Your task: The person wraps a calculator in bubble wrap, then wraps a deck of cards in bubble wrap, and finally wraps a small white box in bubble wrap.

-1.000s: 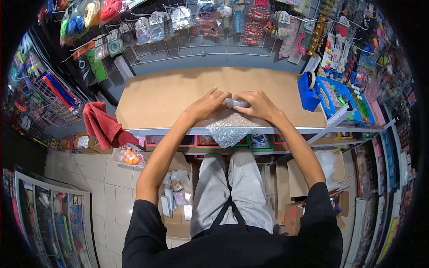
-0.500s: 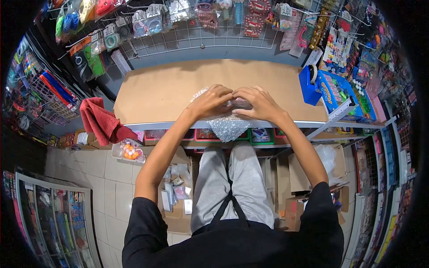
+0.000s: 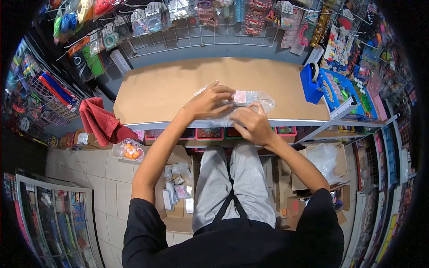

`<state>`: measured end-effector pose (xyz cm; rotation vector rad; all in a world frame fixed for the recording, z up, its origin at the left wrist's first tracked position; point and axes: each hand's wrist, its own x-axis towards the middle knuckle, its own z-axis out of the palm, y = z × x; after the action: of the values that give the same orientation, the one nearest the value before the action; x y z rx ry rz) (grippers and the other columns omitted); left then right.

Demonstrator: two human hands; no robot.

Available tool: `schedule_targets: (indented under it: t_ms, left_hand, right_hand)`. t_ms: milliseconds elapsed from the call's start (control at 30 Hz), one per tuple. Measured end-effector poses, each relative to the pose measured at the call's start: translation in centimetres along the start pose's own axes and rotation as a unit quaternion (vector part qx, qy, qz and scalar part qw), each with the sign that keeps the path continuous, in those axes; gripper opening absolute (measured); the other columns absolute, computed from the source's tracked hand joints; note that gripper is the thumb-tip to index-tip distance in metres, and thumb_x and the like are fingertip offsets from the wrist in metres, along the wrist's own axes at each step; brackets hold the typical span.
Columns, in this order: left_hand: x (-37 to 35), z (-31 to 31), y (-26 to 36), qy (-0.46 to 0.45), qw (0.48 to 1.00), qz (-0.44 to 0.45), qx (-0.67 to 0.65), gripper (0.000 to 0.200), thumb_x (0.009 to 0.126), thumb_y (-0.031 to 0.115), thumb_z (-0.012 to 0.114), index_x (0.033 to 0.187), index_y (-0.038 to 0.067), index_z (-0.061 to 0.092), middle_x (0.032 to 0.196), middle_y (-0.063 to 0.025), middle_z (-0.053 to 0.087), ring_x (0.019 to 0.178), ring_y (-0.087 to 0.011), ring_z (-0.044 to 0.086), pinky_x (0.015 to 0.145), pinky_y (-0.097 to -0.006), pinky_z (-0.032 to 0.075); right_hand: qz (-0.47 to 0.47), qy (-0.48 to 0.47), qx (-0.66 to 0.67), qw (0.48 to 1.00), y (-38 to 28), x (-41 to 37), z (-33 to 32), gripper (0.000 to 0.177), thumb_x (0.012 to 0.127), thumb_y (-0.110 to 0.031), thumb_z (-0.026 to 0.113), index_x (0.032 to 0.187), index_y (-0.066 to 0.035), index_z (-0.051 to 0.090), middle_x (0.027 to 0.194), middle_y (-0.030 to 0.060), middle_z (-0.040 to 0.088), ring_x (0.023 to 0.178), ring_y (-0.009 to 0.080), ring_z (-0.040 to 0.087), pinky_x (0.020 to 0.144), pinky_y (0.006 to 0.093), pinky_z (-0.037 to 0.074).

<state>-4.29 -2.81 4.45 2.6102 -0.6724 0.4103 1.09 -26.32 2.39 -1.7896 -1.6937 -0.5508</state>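
On the brown tabletop (image 3: 156,96), near its front edge, lies a sheet of clear bubble wrap (image 3: 267,103) with a small flat pink item (image 3: 240,96) in it. What the item is I cannot make out. My left hand (image 3: 211,101) holds the left part of the wrap, its fingers bent over it and the item's left end hidden. Closer to the edge, my right hand (image 3: 252,124) has its fingers curled on the front part of the wrap. The exact grip of its fingertips is partly hidden.
A blue tape dispenser (image 3: 311,84) and a blue box of small toys (image 3: 337,91) stand at the table's right end. A red cloth (image 3: 100,120) hangs at the left corner. Cardboard boxes (image 3: 178,219) sit below. Packaged goods hang on the wire grid (image 3: 201,38) behind.
The wrap's front flap, which hung over the table edge, is now up on the table. My right hand has moved toward me, and the pink item and the wrap's right end now show.
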Motion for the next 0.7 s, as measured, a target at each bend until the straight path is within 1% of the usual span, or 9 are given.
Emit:
schedule_targets:
  t_ms: [67, 133, 200, 267, 300, 367, 500, 600, 700]
  left_hand:
    - [0.3, -0.7, -0.3, -0.046, 0.997, -0.047, -0.047, 0.036, 0.099, 0.027, 0.055, 0.123, 0.001, 0.064, 0.137, -0.0172, 0.057, 0.128, -0.0333, 0.053, 0.123, -0.0493, 0.021]
    - [0.5, -1.0, -0.4, -0.034, 0.989, -0.083, -0.119, 0.043, 0.103, 0.033, 0.046, 0.126, 0.000, 0.062, 0.138, -0.0197, 0.056, 0.130, -0.0353, 0.051, 0.123, -0.0501, 0.017]
    - [0.1, 0.1, -1.9, 0.010, 0.982, -0.110, -0.155, 0.053, 0.105, 0.041, 0.039, 0.130, -0.001, 0.059, 0.137, -0.0242, 0.055, 0.133, -0.0389, 0.047, 0.124, -0.0508, 0.013]
    - [0.0, -0.2, -1.0, 0.000, 0.984, -0.113, -0.138, 0.056, 0.103, 0.047, 0.040, 0.126, 0.001, 0.062, 0.129, -0.0248, 0.060, 0.125, -0.0387, 0.053, 0.123, -0.0539, 0.014]
    - [0.1, -0.5, -0.6, -0.005, 0.985, -0.114, -0.128, 0.057, 0.103, 0.050, 0.041, 0.124, 0.002, 0.063, 0.124, -0.0250, 0.063, 0.121, -0.0386, 0.056, 0.122, -0.0554, 0.014]
    - [0.4, -0.6, -0.5, -0.011, 0.979, -0.148, -0.137, 0.054, 0.099, 0.047, 0.051, 0.124, 0.002, 0.064, 0.119, -0.0261, 0.065, 0.116, -0.0393, 0.059, 0.122, -0.0543, 0.016]
    - [1.5, -0.1, -2.0, -0.040, 0.973, -0.181, -0.140, 0.046, 0.092, 0.036, 0.067, 0.122, 0.000, 0.064, 0.108, -0.0267, 0.068, 0.104, -0.0405, 0.064, 0.120, -0.0505, 0.023]
    - [1.8, 0.1, -1.7, 0.027, 0.974, -0.171, -0.145, 0.043, 0.088, 0.029, 0.073, 0.117, -0.002, 0.064, 0.104, -0.0259, 0.068, 0.095, -0.0372, 0.067, 0.109, -0.0457, 0.040]
    - [1.7, 1.1, -1.5, 0.122, 0.962, -0.171, -0.171, 0.043, 0.086, 0.027, 0.076, 0.114, -0.002, 0.063, 0.099, -0.0230, 0.068, 0.088, -0.0347, 0.067, 0.091, -0.0417, 0.050]
  right_hand:
    - [0.071, 0.008, 0.033, 0.997, 0.5, 1.2, -0.6, 0.017, 0.088, -0.019, 0.068, 0.102, -0.009, 0.067, 0.098, 0.0083, 0.071, 0.094, 0.0236, 0.068, 0.093, 0.0426, 0.041]
    - [0.118, 0.024, 0.057, 0.991, 1.0, 3.0, -1.9, 0.021, 0.090, -0.022, 0.067, 0.104, -0.007, 0.068, 0.099, 0.0128, 0.073, 0.092, 0.0299, 0.069, 0.089, 0.0432, 0.045]
    - [0.186, 0.015, 0.071, 0.980, 2.7, 4.1, -2.0, 0.025, 0.089, -0.022, 0.071, 0.106, -0.004, 0.068, 0.100, 0.0153, 0.072, 0.092, 0.0302, 0.068, 0.086, 0.0412, 0.048]
    - [0.253, 0.005, 0.136, 0.958, 4.6, 5.2, -2.0, 0.034, 0.089, -0.027, 0.072, 0.110, 0.000, 0.067, 0.100, 0.0178, 0.071, 0.090, 0.0297, 0.068, 0.080, 0.0391, 0.051]
    - [0.265, -0.009, 0.140, 0.954, 5.6, 5.6, -1.8, 0.034, 0.090, -0.027, 0.071, 0.110, 0.000, 0.067, 0.102, 0.0186, 0.071, 0.094, 0.0310, 0.068, 0.083, 0.0397, 0.051]
    - [0.288, -0.038, 0.151, 0.945, 7.3, 6.1, -1.2, 0.033, 0.092, -0.027, 0.068, 0.111, 0.000, 0.066, 0.106, 0.0200, 0.071, 0.102, 0.0336, 0.068, 0.089, 0.0409, 0.051]
    - [0.284, -0.082, 0.184, 0.937, 9.5, 6.1, 0.3, 0.038, 0.093, -0.029, 0.066, 0.117, 0.001, 0.061, 0.107, 0.0231, 0.070, 0.102, 0.0349, 0.068, 0.088, 0.0416, 0.051]
    - [0.344, -0.124, 0.193, 0.910, 9.7, 6.2, 0.3, 0.038, 0.094, -0.029, 0.066, 0.117, 0.001, 0.060, 0.108, 0.0257, 0.068, 0.104, 0.0354, 0.068, 0.088, 0.0419, 0.051]
    - [0.334, -0.103, 0.206, 0.914, 10.4, 5.3, 1.1, 0.043, 0.092, -0.031, 0.068, 0.120, 0.002, 0.061, 0.109, 0.0260, 0.068, 0.103, 0.0346, 0.068, 0.088, 0.0415, 0.051]
